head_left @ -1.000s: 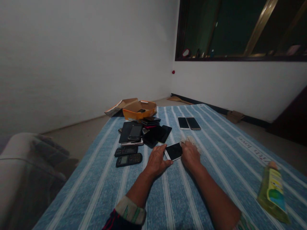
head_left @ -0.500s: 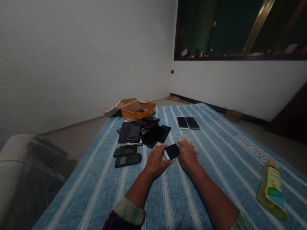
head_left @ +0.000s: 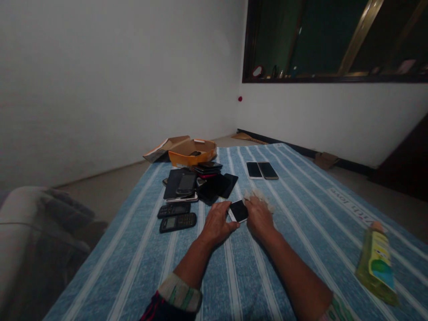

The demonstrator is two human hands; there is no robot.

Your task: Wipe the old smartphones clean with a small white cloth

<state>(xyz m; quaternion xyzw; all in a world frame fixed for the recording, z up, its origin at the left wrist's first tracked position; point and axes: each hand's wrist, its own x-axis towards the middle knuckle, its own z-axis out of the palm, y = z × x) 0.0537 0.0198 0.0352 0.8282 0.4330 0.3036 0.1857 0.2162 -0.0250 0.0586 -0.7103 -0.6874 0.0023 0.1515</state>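
Observation:
A white-edged smartphone point(head_left: 238, 210) lies face up on the blue striped cloth point(head_left: 284, 249). My left hand point(head_left: 217, 223) grips its near-left corner, thumb under the edge. My right hand point(head_left: 260, 217) is closed on a crumpled white cloth point(head_left: 256, 196) and presses it against the phone's right side. Both forearms stretch forward over the cloth.
A heap of dark phones point(head_left: 200, 183) lies just beyond my left hand, with two keypad phones point(head_left: 175, 216) to its left. Two smartphones point(head_left: 261, 170) lie side by side farther back. An orange box point(head_left: 192, 154) sits at the far edge. A green bottle point(head_left: 376, 263) lies at right.
My right hand with the white cloth has slid left across the phone's screen, covering more of it. My left hand has kept its hold on the phone.

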